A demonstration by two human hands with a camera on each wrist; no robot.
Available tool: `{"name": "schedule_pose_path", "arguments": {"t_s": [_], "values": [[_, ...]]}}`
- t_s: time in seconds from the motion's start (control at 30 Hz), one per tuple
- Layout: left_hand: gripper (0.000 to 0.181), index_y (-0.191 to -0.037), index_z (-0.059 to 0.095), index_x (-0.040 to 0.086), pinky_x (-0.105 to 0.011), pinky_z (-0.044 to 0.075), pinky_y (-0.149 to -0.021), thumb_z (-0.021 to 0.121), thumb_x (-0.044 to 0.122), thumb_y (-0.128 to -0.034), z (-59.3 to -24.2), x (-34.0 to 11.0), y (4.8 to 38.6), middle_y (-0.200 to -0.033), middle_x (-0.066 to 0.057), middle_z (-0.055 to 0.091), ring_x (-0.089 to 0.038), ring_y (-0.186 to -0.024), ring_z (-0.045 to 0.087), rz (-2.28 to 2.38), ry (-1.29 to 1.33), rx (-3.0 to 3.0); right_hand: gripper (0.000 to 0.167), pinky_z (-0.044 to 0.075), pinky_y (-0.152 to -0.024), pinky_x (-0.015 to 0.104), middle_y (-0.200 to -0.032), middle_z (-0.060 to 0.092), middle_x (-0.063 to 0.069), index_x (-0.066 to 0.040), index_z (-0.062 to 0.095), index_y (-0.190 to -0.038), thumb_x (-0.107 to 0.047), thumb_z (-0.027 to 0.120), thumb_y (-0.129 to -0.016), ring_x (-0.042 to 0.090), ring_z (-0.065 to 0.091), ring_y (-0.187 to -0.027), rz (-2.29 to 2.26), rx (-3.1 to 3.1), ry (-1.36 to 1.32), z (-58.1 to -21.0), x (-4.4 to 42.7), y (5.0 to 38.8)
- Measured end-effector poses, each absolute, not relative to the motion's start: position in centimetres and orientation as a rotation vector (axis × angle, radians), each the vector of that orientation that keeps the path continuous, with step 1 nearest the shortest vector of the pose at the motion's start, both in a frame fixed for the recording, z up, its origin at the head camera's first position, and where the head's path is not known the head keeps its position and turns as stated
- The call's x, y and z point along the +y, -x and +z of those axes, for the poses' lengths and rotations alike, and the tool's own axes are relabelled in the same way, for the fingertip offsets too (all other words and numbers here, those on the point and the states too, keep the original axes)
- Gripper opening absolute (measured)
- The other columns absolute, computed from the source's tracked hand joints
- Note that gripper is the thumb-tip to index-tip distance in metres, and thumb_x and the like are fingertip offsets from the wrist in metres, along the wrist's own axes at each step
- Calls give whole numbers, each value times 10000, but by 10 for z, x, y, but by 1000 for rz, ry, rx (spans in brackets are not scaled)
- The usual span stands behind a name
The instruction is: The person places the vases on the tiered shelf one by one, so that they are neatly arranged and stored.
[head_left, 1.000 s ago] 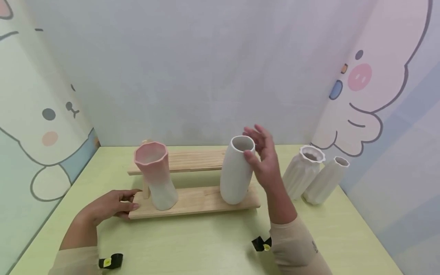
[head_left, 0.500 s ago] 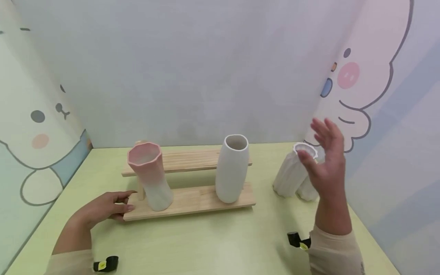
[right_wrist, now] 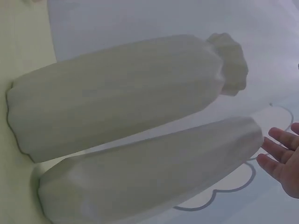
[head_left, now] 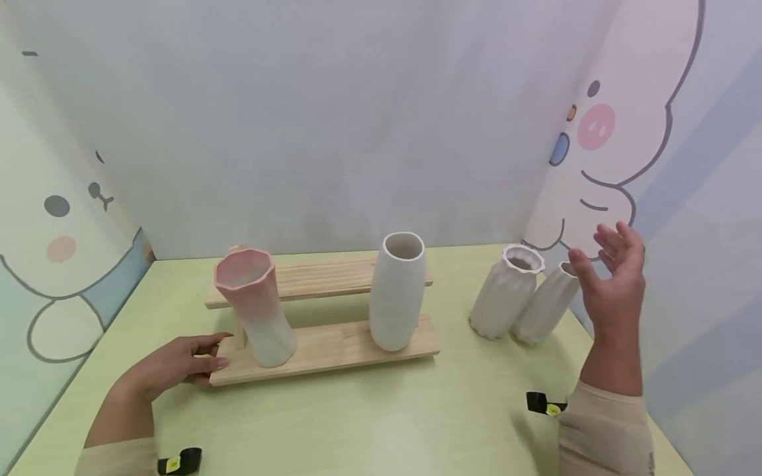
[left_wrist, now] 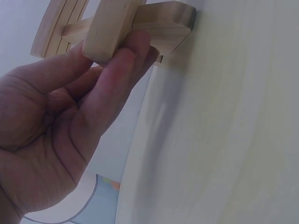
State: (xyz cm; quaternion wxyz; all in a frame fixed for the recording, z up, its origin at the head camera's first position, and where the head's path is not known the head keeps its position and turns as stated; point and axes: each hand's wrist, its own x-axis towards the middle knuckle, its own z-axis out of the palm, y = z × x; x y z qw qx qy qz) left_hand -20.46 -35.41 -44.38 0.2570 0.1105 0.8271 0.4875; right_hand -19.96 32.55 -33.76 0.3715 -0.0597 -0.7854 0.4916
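My left hand (head_left: 169,365) pinches the left end of a two-tier wooden stand (head_left: 330,347), thumb on top and fingers beneath its lower board, as the left wrist view also shows. On that lower board stand a pink-and-white vase (head_left: 256,307) at the left and a smooth white vase (head_left: 395,301) at the right. My right hand (head_left: 616,294) is raised with fingers spread, holding nothing. Closest to it is a narrow-necked white vase (head_left: 546,307); in the right wrist view the fingertips appear beside its mouth, contact unclear. A ribbed white vase (head_left: 502,301) with a ruffled rim stands beside that one.
The pale green table (head_left: 369,423) carries everything. A grey-white backdrop (head_left: 333,132) rises behind it, and printed cartoon panels flank both sides. Black wrist straps (head_left: 538,403) stick out by the sleeves.
My right hand has left the smooth white vase and moved right, past the ribbed vase to the narrow one's far side. The left hand keeps its hold. The head view has shifted slightly.
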Motion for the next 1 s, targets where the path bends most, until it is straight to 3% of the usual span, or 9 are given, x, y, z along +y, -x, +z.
{"name": "schedule_pose_path", "arguments": {"t_s": [0.17, 0.37, 0.6, 0.77, 0.9, 1.0], "values": [[701, -1496, 284, -77, -320, 572, -741, 628, 236, -971, -446, -355, 205, -969, -130, 483, -196, -795, 672, 1331, -289, 2232, 732, 375, -1080, 215, -1443, 510, 2, -245, 329, -1491, -198, 726, -878, 106, 500, -1281, 1376, -2078, 150, -356, 342, 214], [699, -1494, 292, -75, -305, 564, -734, 628, 243, -970, -445, -355, 205, -969, -129, 495, -219, -774, 681, 1312, -290, 2256, 671, 433, -879, 96, -1362, 569, 34, -146, 357, -1473, -64, 689, -896, 97, 549, -1190, 1584, -2045, -16, -374, 352, 223], [694, -1488, 302, -79, -303, 564, -734, 629, 247, -969, -444, -354, 205, -969, -127, 497, -216, -781, 682, 1308, -287, 2260, 496, 488, -727, 109, -1131, 701, -66, -97, 525, -1360, -50, 695, -896, 2, 629, -1000, 1621, -2028, -70, -389, 353, 231], [694, -1484, 301, -86, -310, 569, -740, 630, 241, -968, -445, -354, 204, -971, -125, 490, -206, -788, 682, 1319, -293, 2253, 286, 510, -665, 149, -930, 730, -46, -38, 648, -1156, -120, 725, -893, 61, 666, -831, 1717, -1971, 36, -397, 350, 237], [692, -1483, 295, -95, -319, 575, -744, 630, 226, -969, -446, -354, 205, -968, -117, 480, -187, -797, 678, 1344, -303, 2235, 180, 532, -670, 192, -766, 708, 39, 10, 645, -980, -106, 737, -878, 148, 666, -737, 1819, -1837, 68, -401, 345, 240], [686, -1483, 287, -102, -320, 576, -743, 622, 213, -975, -446, -353, 205, -965, -107, 469, -164, -802, 669, 1359, -316, 2221, 155, 537, -657, 199, -719, 698, 38, 1, 628, -930, -92, 738, -870, 145, 660, -686, 1837, -1800, 93, -400, 342, 240]]}}
